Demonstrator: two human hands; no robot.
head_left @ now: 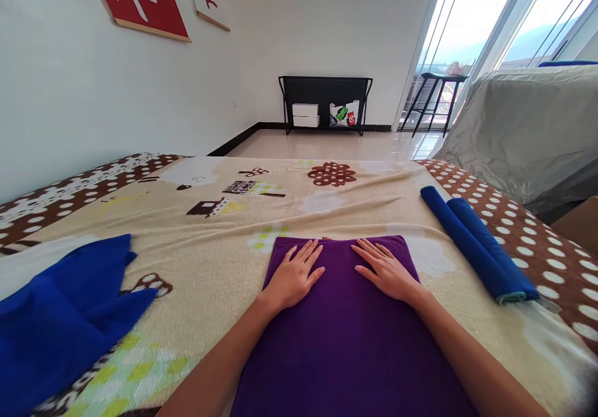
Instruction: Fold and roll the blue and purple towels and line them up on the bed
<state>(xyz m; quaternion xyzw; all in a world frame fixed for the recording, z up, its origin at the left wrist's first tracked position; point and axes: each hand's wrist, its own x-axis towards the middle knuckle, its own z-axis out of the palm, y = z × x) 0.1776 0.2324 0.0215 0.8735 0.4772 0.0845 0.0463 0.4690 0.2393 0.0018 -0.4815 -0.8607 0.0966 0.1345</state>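
A purple cloth [346, 342] is spread flat in front of me, its far edge running straight across. My left hand [295, 275] lies flat near its far left corner, fingers stretched out. Near the far right corner my right hand [387, 270] presses flat on the same cloth, fingers extended and slightly apart. Nothing is gripped in either hand. The near end of the cloth runs out of view at the bottom.
Beneath lies a patterned blanket [210, 267]. On the left sits a crumpled blue cloth [75, 311]; on the right, two rolled blue cloths [476, 242]. Beyond stand a black rack [327, 90], a stool [436, 78] and a large grey-covered object [532, 118].
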